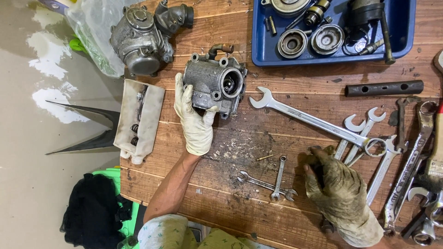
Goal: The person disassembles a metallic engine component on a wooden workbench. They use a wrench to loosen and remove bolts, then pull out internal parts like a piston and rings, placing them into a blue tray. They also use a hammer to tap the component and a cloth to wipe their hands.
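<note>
My left hand [195, 121], in a white glove, grips the near side of a grey metal engine cylinder head [216, 83] with a round port and a bent copper-coloured pipe on top. It stands on the wooden table [240, 193]. My right hand [339, 189], in a dirty greenish glove, rests palm down on the table, fingers together near the ring end of a long spanner [314, 121]. Two small crossed spanners [272, 182] lie between my hands.
A second grey engine part [144, 37] sits at the back left beside a clear plastic bag [94, 32]. A blue tray [406, 41] holds several round metal parts. Many spanners [406, 170] crowd the right side. A dark tube [384, 87] and a white cloth [138, 119] lie nearby.
</note>
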